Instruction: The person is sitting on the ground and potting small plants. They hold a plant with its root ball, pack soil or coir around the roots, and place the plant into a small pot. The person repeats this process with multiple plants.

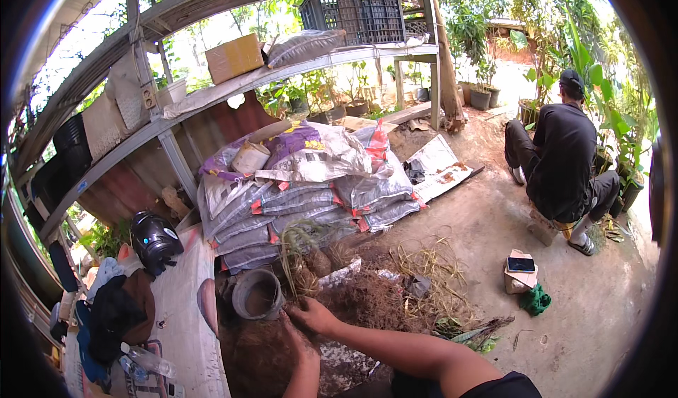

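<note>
My right hand (pixel 316 316) reaches in from the right, its fingers at the base of a brown fibrous root ball (pixel 304 280). Whether they grip it is not clear. Just below, my left hand (pixel 299 339) is raised near the right fingertips, smeared with soil; what lies between the hands is hidden. To their upper left stands a round grey plastic pot (pixel 258 294) with dark contents. Long drooping green leaves (pixel 296 236) rise behind the root ball. A heap of loose brown fibre (pixel 365 297) spreads to the right of my hands.
Stacked filled sacks (pixel 302 202) stand beyond. A bench (pixel 185 292) on the left carries a motorcycle helmet (pixel 153 241), clothes and a plastic bottle (pixel 151 360). Dry stalks (pixel 434 271) lie right of the fibre. A phone (pixel 520 264) rests on a block. Another person (pixel 561 154) sits facing away.
</note>
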A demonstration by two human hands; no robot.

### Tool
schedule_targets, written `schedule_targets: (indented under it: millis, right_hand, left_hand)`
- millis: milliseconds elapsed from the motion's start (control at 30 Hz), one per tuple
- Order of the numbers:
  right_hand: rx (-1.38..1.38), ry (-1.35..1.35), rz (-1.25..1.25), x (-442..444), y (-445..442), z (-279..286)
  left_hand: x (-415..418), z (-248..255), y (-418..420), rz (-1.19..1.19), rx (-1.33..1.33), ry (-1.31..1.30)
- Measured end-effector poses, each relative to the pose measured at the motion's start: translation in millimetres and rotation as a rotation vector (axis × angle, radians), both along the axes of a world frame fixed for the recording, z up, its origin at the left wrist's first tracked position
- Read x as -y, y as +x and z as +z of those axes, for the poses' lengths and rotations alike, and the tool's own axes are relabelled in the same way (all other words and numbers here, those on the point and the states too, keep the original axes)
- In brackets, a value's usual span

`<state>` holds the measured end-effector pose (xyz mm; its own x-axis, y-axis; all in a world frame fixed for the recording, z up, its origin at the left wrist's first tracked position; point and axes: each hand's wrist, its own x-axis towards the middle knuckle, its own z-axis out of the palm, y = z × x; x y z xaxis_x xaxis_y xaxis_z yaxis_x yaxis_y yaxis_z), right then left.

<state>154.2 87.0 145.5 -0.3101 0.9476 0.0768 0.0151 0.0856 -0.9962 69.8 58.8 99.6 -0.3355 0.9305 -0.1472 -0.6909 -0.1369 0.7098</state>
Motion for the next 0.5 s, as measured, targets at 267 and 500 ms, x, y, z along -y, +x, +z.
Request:
schedule_targets:
  millis: [267, 500]
  right_hand:
    - [0.255, 0.018, 0.372, -23.6, 37.8, 29.2]
    - [0.753, 0.243, 0.054, -24.4, 31.1, 9.2]
  left_hand:
    - [-11.3, -0.8, -22.6, -0.295, 0.266, 0.122]
    - [-4.8, 32.4, 7.4, -0.48, 0.344, 0.111]
